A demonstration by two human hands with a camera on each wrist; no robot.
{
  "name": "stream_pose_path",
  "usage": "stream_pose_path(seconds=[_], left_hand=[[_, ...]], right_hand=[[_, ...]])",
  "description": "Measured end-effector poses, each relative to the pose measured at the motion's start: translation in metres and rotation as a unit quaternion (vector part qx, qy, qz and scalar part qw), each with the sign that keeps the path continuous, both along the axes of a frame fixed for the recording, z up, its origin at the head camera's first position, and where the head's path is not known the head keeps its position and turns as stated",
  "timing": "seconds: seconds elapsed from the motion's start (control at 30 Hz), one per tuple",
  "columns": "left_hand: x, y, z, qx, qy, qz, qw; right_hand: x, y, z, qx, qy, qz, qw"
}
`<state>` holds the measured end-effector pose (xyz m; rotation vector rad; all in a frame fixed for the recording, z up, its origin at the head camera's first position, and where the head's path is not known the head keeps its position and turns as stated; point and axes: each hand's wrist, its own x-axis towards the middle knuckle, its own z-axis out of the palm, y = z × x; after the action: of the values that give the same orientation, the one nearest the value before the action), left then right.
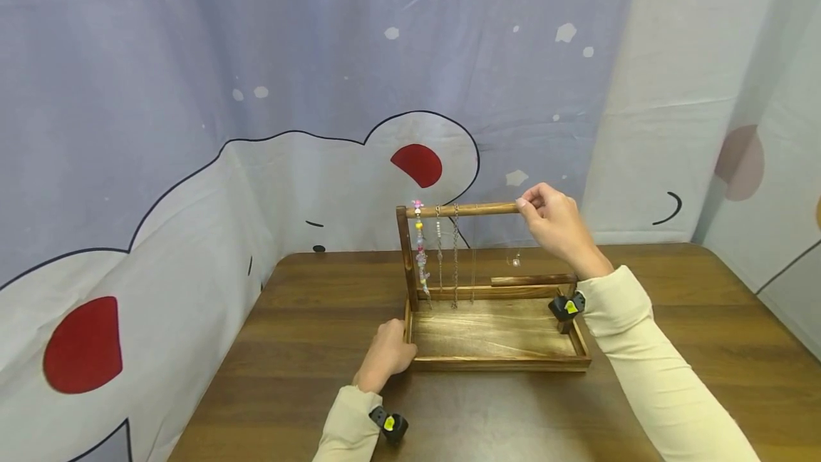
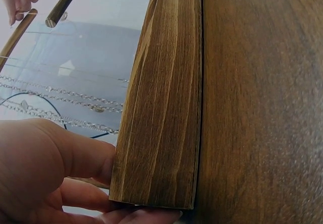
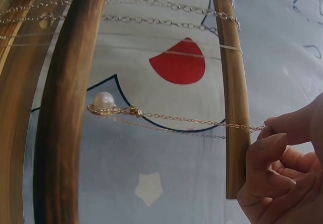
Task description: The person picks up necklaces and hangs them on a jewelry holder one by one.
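Observation:
A wooden jewelry stand has a shallow tray [image 1: 494, 363], an upright post [image 1: 408, 259] and a top rod [image 1: 477, 209] with a free right end. My left hand [image 1: 388, 355] grips the tray's left end, fingers around its front corner in the left wrist view. At the rod's free end, my right hand [image 1: 556, 227] pinches the thin gold chain [image 3: 192, 120] of a necklace. Its pearl pendant [image 3: 104, 102] hangs below the rod. Further left on the rod hang a beaded strand [image 1: 420, 255], a part-pearl chain [image 1: 439, 241] and a silver chain [image 1: 456, 255].
A lower wooden bar [image 1: 529, 280] runs along the stand's back right. Near the tray's right end, a short post [image 1: 564, 326] is partly hidden by the right wrist camera. The stand rests on a brown wooden table [image 1: 308, 312], with a patterned curtain [image 1: 308, 41] behind.

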<state>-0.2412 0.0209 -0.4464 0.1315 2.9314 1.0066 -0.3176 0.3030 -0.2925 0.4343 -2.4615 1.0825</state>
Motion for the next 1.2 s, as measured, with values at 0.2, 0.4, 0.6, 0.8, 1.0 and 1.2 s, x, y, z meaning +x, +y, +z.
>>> stream_pose_path(seconds=[0.2, 0.4, 0.6, 0.8, 1.0, 1.2], left_hand=[[0.000, 0.000, 0.001, 0.000, -0.003, -0.002, 1.0000], [0.000, -0.001, 0.001, 0.001, -0.001, 0.001, 1.0000], [0.000, -0.001, 0.002, 0.000, -0.001, 0.003, 1.0000], [0.001, 0.000, 0.003, -0.003, -0.001, 0.003, 1.0000], [0.003, 0.000, 0.004, -0.003, -0.001, 0.003, 1.0000], [0.001, 0.000, 0.001, -0.004, 0.004, 0.002, 1.0000]], right_hand=[[0.003, -0.009, -0.001, -0.003, 0.012, 0.014, 0.9998], [0.004, -0.020, -0.003, -0.011, 0.025, 0.030, 0.9992], [0.006, -0.027, -0.004, -0.012, 0.028, 0.041, 0.9987], [0.006, -0.029, -0.005, -0.011, 0.036, 0.041, 0.9984], [0.007, -0.028, -0.008, -0.006, 0.038, 0.043, 0.9983], [0.007, -0.026, -0.009, -0.006, 0.030, 0.040, 0.9987]])
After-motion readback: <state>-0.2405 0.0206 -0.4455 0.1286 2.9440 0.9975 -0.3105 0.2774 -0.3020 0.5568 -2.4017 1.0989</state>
